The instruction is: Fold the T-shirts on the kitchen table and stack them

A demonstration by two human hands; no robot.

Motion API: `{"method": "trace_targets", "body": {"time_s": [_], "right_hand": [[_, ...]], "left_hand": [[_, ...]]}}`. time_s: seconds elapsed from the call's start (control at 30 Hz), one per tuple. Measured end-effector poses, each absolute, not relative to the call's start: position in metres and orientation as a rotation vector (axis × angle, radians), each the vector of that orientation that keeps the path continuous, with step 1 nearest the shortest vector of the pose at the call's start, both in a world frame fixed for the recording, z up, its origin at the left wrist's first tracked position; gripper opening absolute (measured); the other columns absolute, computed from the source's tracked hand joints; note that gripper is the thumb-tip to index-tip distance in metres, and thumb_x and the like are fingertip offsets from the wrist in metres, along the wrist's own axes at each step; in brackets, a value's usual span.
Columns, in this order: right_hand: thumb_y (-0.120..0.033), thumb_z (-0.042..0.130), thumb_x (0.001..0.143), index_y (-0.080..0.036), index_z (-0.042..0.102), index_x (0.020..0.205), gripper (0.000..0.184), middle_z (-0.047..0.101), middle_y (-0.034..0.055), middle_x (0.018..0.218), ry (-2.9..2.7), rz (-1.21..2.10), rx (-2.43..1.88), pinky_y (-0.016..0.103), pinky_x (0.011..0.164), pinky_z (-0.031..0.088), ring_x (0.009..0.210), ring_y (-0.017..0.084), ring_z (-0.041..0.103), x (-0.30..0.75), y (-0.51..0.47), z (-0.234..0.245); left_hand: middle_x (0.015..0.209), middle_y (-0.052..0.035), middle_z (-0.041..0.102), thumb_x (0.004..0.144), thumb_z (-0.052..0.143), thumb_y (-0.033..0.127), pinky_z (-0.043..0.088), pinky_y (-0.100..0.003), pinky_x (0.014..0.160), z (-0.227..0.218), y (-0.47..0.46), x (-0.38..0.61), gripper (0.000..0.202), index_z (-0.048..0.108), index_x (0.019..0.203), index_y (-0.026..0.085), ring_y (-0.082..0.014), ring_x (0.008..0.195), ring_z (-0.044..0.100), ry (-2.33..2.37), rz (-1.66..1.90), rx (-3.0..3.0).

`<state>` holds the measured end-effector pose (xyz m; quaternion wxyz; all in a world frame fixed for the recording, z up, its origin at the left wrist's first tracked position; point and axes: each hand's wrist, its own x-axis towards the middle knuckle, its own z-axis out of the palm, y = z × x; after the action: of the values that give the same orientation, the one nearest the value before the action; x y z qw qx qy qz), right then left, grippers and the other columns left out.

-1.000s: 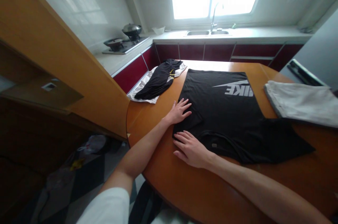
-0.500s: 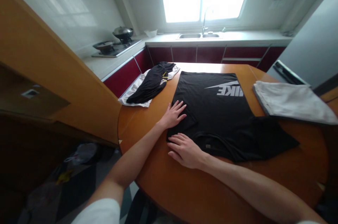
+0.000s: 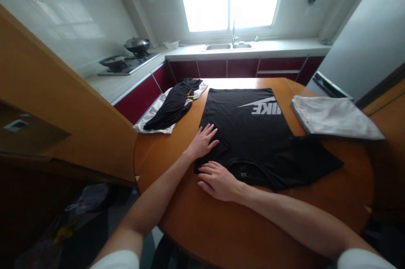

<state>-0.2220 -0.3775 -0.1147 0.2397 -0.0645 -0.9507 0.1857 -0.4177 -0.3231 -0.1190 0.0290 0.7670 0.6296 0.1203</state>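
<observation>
A black T-shirt [image 3: 249, 134] with a white printed logo lies flat on the wooden table [image 3: 253, 226], its neckline toward me. Its left side is folded inward, while the right sleeve sticks out to the side. My left hand [image 3: 202, 141] rests open on the folded left part, fingers spread. Just nearer to me, my right hand [image 3: 220, 181] lies with its fingertips on the shirt's near left corner, palm down and fingers stretched out. Neither hand grips anything.
On the table's far left is a heap of black and white clothes [image 3: 174, 106]. A folded white cloth [image 3: 335, 117] lies at the right. Beyond stand a stove [image 3: 129, 65] with pans, a counter with a sink [image 3: 218, 47], and a fridge [image 3: 354, 45] on the right.
The whole view has shifted, so the scene sits slightly further left in the picture. Both hands stay at the same places on the T-shirt, which looks unchanged.
</observation>
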Motion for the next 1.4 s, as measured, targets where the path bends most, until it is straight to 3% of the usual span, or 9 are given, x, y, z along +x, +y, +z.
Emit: {"method": "trace_targets", "body": {"time_s": [0.27, 0.47, 0.6, 0.77, 1.03, 1.2, 1.4], "right_hand": [[-0.031, 0.049, 0.103, -0.019, 0.071, 0.1, 0.025, 0.075, 0.0068, 0.107, -2.536, 0.493, -0.138, 0.034, 0.101, 0.047, 0.107, 0.019, 0.066, -0.223, -0.374, -0.115], [-0.031, 0.052, 0.101, -0.02, 0.068, 0.09, 0.023, 0.074, 0.0058, 0.097, -2.534, 0.41, -0.147, 0.032, 0.094, 0.049, 0.097, 0.017, 0.067, -0.226, -0.371, -0.115], [-0.031, 0.051, 0.101, -0.02, 0.067, 0.087, 0.023, 0.074, 0.0054, 0.095, -2.493, 0.366, -0.144, 0.032, 0.092, 0.05, 0.095, 0.017, 0.067, -0.221, -0.363, -0.105], [-0.026, 0.047, 0.101, -0.02, 0.067, 0.088, 0.024, 0.074, 0.0058, 0.096, -2.397, 0.41, -0.304, 0.032, 0.097, 0.05, 0.097, 0.017, 0.066, -0.192, -0.349, -0.071], [-0.025, 0.048, 0.099, -0.02, 0.072, 0.102, 0.025, 0.075, 0.0072, 0.102, -1.889, 0.46, -1.056, 0.032, 0.089, 0.053, 0.098, 0.02, 0.069, -0.072, -0.303, -0.073], [-0.027, 0.05, 0.091, -0.014, 0.075, 0.095, 0.028, 0.076, 0.0129, 0.097, -1.569, 0.243, -1.523, 0.035, 0.086, 0.052, 0.091, 0.025, 0.07, 0.033, -0.274, -0.105], [-0.036, 0.054, 0.092, -0.011, 0.071, 0.115, 0.037, 0.069, 0.0192, 0.109, -1.459, -0.013, -2.096, 0.038, 0.09, 0.048, 0.098, 0.029, 0.065, 0.103, -0.271, -0.129]], "left_hand": [[0.166, -0.0145, 0.03, 0.104, 0.04, 0.05, 0.024, -0.045, 0.125, -0.122, -0.32, -0.417, 0.062, 0.041, 0.155, 0.014, -0.0245, 0.155, 0.023, 1.873, 0.478, 2.415], [0.167, -0.0167, 0.025, 0.102, 0.043, 0.055, 0.025, -0.054, 0.123, -0.133, -0.317, -0.421, 0.069, 0.036, 0.158, 0.017, -0.0319, 0.155, 0.02, 1.918, 0.302, 2.427], [0.168, -0.0156, 0.02, 0.101, 0.044, 0.056, 0.025, -0.055, 0.122, -0.14, -0.314, -0.424, 0.07, 0.034, 0.16, 0.02, -0.0324, 0.156, 0.016, 1.937, 0.229, 2.47], [0.167, -0.0186, 0.019, 0.101, 0.041, 0.054, 0.025, -0.052, 0.123, -0.142, -0.311, -0.427, 0.071, 0.036, 0.159, 0.013, -0.0329, 0.156, 0.016, 1.943, 0.182, 2.5], [0.166, -0.0152, 0.026, 0.099, 0.038, 0.061, 0.027, -0.057, 0.121, -0.142, -0.307, -0.427, 0.073, 0.04, 0.157, 0.016, -0.0332, 0.154, 0.022, 1.928, 0.293, 2.484], [0.159, -0.0102, 0.043, 0.101, 0.033, 0.056, 0.029, -0.056, 0.122, -0.117, -0.312, -0.414, 0.065, 0.044, 0.154, 0.019, -0.0293, 0.15, 0.034, 1.899, 0.676, 2.458], [0.147, -0.011, 0.058, 0.102, 0.036, 0.051, 0.036, -0.055, 0.12, -0.112, -0.312, -0.409, 0.056, 0.054, 0.145, 0.02, -0.03, 0.141, 0.05, 1.798, 0.949, 2.382]]}}
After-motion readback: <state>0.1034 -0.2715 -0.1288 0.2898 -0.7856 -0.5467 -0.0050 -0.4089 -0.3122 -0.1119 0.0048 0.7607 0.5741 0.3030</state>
